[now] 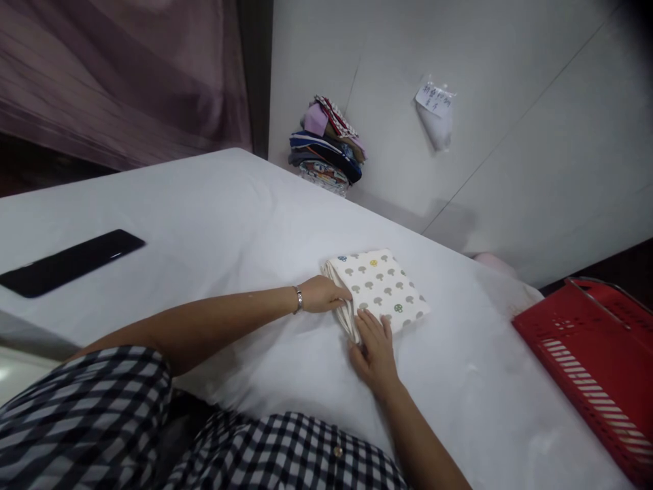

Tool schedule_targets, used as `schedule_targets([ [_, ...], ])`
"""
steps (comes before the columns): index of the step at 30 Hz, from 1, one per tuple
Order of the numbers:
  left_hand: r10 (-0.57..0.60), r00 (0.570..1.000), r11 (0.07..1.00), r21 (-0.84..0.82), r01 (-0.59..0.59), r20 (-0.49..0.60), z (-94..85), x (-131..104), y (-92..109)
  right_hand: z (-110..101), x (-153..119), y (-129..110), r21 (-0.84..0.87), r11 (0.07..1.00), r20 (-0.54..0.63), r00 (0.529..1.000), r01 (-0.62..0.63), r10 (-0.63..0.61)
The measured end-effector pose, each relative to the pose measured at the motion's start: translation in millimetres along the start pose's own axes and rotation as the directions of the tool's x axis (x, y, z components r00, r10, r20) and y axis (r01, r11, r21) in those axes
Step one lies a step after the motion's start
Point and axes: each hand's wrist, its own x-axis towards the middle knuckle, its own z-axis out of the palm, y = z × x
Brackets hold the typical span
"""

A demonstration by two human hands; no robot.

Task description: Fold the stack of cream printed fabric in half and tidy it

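Observation:
A folded white cloth [390, 282] printed with small mushrooms, mostly grey with a few coloured ones, lies on the white-covered table. Several stacked layers show along its left edge. My left hand [325, 294], with a silver bracelet at the wrist, is closed on that left edge, its fingertips at the layers. Lying over the near corner of the cloth is my right hand [375, 350], its fingers stretched out and the thumb apart. The underside of the cloth is hidden.
A black flat object, perhaps a phone [71, 262], rests on the table [214, 224] at the left. At the right edge stands a red plastic basket [586, 340]. Beyond the table are a pile of folded cloths [326, 146] and a clear bag with a handwritten label [434, 112].

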Motion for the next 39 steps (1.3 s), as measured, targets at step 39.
schedule_targets([
  [39,-0.691,0.723,0.708,-0.191,0.68,0.01,-1.1,56.5,-63.4,13.3,26.0,-5.4,-0.144,0.989,0.075,0.997,0.019,-0.009],
])
